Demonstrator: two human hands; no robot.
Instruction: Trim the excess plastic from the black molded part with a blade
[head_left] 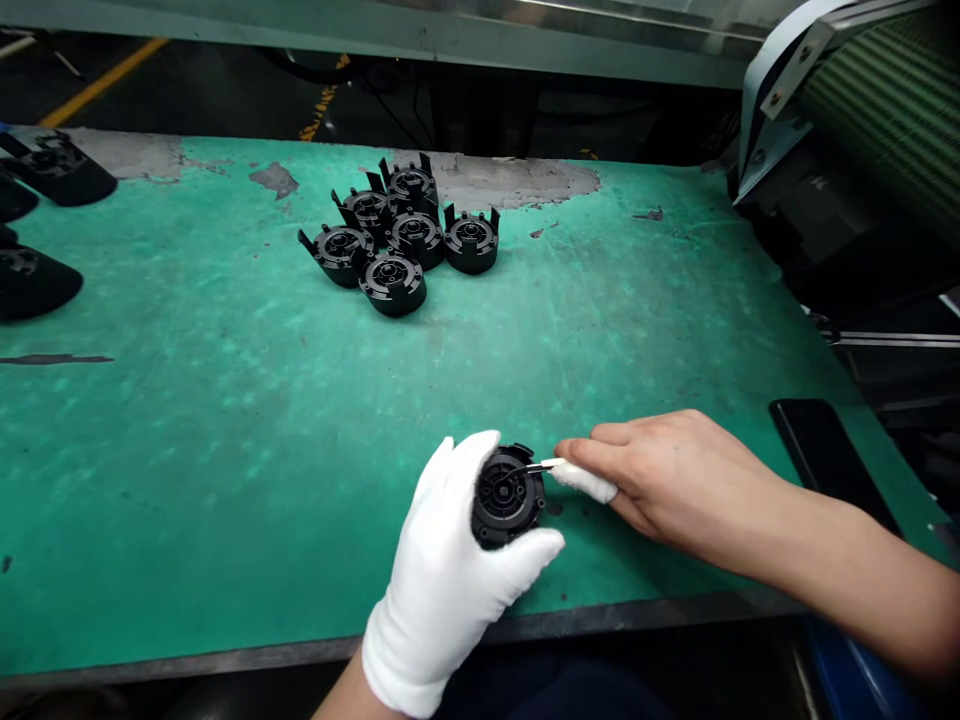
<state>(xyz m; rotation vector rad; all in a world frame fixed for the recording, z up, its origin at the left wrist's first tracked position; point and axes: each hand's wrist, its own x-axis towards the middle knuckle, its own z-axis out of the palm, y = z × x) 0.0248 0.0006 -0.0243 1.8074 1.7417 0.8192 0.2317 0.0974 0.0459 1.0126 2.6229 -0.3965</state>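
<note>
My left hand [457,570], in a white glove, is wrapped around the side of a round black plastic part [506,495] near the table's front edge. The part's ringed face is turned up toward me. My right hand [652,465] is bare apart from a white covering on the thumb. It pinches a thin tool [541,466] with a pale handle and a slim dark tip. That tip reaches over the upper right of the part's face; whether it touches cannot be made out. The tool's exact kind is too small to tell.
Several similar black round parts [394,282] with upright tabs stand grouped at the back middle. More black curved pieces [37,282] lie at the left edge. A black flat object [832,460] rests on the green table [225,450] at right. A green ribbed conveyor belt [885,95] overhangs the back right.
</note>
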